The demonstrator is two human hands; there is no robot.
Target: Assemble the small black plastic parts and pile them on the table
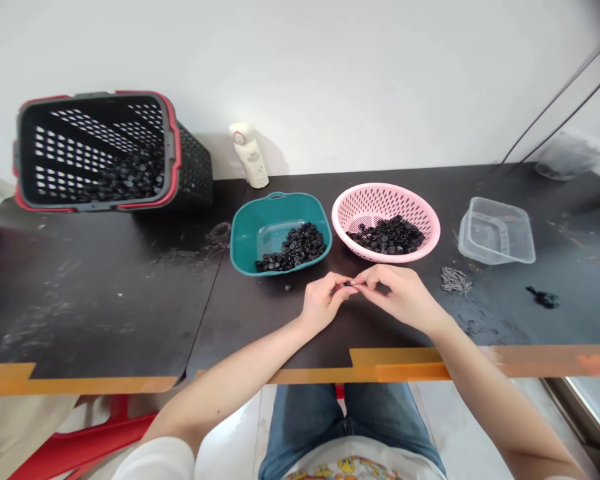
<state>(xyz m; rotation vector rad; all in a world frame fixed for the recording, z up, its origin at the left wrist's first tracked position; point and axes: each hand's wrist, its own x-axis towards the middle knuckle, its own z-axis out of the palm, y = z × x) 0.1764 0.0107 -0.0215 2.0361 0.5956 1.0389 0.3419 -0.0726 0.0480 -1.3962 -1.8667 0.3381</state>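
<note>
My left hand pinches a small black part between thumb and forefinger. Close against it, my right hand is closed on a thin grey pin whose tip meets the black part. Behind my left hand stands a teal basin with a heap of small black parts at its right. A pink colander holding black ring-like parts is just behind my right hand. One loose black piece lies in front of the teal basin. Grey pins lie in a pile right of my right hand.
A tall dark basket with black parts stands at the back left, beside a white bottle. At the right are a clear plastic tub and a small black cluster. Orange tape runs along the table's front edge.
</note>
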